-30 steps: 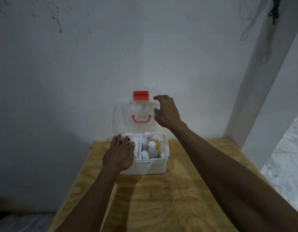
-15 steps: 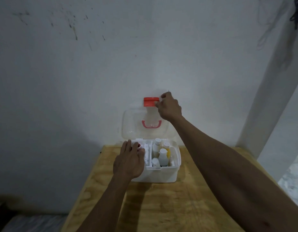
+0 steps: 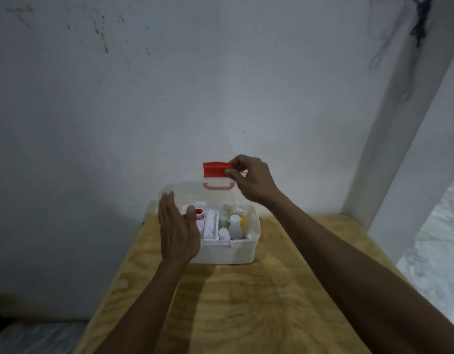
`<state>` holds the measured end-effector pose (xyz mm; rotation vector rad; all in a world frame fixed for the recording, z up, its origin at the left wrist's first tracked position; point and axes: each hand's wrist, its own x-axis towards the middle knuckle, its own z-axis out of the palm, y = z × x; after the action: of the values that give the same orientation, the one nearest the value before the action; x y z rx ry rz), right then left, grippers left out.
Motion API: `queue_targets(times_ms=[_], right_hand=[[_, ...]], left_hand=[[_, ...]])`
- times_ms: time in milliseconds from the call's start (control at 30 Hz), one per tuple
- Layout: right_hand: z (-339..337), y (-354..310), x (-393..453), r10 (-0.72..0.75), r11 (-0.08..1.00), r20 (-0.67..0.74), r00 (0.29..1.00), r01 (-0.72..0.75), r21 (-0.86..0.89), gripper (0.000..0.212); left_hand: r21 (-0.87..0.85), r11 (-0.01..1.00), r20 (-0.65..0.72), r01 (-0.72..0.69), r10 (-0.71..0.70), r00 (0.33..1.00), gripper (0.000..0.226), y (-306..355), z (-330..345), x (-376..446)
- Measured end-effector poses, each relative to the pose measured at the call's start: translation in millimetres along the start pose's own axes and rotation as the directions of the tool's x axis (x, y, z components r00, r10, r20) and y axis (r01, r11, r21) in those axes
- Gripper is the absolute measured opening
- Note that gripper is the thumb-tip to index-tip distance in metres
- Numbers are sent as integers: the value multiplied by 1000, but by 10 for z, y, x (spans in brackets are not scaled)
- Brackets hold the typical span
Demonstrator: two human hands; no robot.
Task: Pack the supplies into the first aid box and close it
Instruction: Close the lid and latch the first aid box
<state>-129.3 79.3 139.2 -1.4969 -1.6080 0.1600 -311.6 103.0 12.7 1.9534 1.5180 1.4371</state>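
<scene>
— Looking down from the head camera, we saw the first aid box (image 3: 228, 249) standing at the far end of the wooden table (image 3: 246, 302), close to the white wall (image 3: 169, 98). Where were the hands?

— We found the right hand (image 3: 251, 178) raised above the box, thumb and forefinger pinched shut on the red latch (image 3: 215, 169) at the free edge of the clear lid (image 3: 185, 195). The lid stood tilted up over the back of the box, with its pink handle (image 3: 218, 186) just under the latch.

— And the left?

— We saw the left hand (image 3: 178, 231) spread flat, fingers together and gripping nothing, at the box's left side. Whether the palm touched the box wall we could not tell.

— What lay inside?

— We counted a white bottle (image 3: 235, 226) upright in the right compartment, with something yellow (image 3: 242, 219) behind it and a smaller white cap (image 3: 224, 233) in front. We noted a white tube-like pack (image 3: 210, 224) lying lengthwise in the middle section, and a red-centred roll (image 3: 199, 212) in the left part, half hidden by the left thumb.

— Anything loose on the table?

— We saw only the arms' shadows on the wood.
</scene>
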Motion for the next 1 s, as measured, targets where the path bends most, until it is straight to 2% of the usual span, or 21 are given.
queue_targets(times_ms=[100, 167, 267, 367, 433, 533, 600, 667, 733, 800, 900, 1000], right_hand=[[45, 46, -338, -43, 998, 47, 998, 45, -40, 13], [98, 113, -547, -73, 995, 71, 995, 78, -67, 14], [182, 212, -799, -156, 981, 79, 985, 164, -108, 18], [262, 307, -998, -203, 956, 133, 970, 226, -188, 17], [293, 358, -1102, -207, 939, 192, 959, 249, -235, 19], [267, 350, -1180, -179, 923, 267, 947, 255, -288, 27], [230, 308, -1209, -112, 933, 307, 945, 207, -295, 36], [210, 284, -1218, -70, 963, 282, 957, 139, -233, 42], [235, 300, -1198, -27, 980, 220, 975, 68, -185, 50], [295, 353, -1167, 20, 971, 187, 982, 26, -239, 60], [413, 452, -1156, 82, 945, 185, 979, -18, -326, 72], [512, 505, -1218, 108, 958, 140, 984, -66, -277, 75]], left_hand=[[-151, 988, -217, -22, -11, 976, 57, 89, -123, -12], [-133, 988, -246, -77, 43, 968, 54, 144, -218, 19], [-64, 983, -84, -174, 168, 982, 52, 94, -258, 110], [16, 981, 147, -194, 189, 971, 65, 26, -257, 130], [68, 979, 240, -194, 173, 955, 76, 10, -257, 97], [101, 982, 309, -160, 122, 943, 68, 2, -255, 21], [117, 979, 351, -167, 116, 929, 64, -6, -259, -15], [116, 975, 393, -191, 132, 910, 64, -23, -268, -34], [116, 968, 427, -222, 153, 891, 75, -41, -292, -45], [129, 959, 445, -251, 171, 879, 89, -80, -310, -59], [143, 951, 471, -273, 177, 864, 94, -130, -306, -63], [120, 959, 477, -256, 170, 862, 97, -167, -293, -64]])
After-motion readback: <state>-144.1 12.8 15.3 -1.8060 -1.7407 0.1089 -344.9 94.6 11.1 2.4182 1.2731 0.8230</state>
